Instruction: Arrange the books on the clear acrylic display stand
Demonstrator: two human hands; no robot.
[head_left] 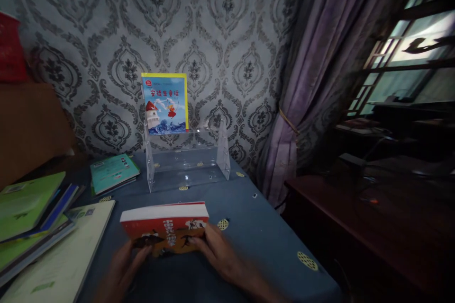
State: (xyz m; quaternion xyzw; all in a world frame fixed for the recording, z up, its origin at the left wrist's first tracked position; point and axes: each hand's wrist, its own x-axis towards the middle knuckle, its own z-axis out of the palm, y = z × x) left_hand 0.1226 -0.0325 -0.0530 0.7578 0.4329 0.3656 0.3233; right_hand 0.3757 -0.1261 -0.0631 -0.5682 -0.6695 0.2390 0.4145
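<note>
A thick red and orange book point(167, 234), with white lettering on its cover, is held low over the near part of the table. My left hand point(130, 262) grips its lower left corner, thumb on the cover. On the right edge, my right hand point(216, 251) has its thumb on the cover too; the fingers behind the book are hidden. Beyond it stands a clear plastic tiered rack point(188, 156). A blue book with a yellow border point(165, 104) stands upright on the rack's top tier, at the left end.
Green and blue books point(31, 208) are piled at the left, over a large pale book point(78, 246). A small teal stack point(113, 173) lies left of the rack. A cardboard box point(31, 128) stands behind. A dark red desk point(355, 227) and purple curtain point(284, 151) are to the right.
</note>
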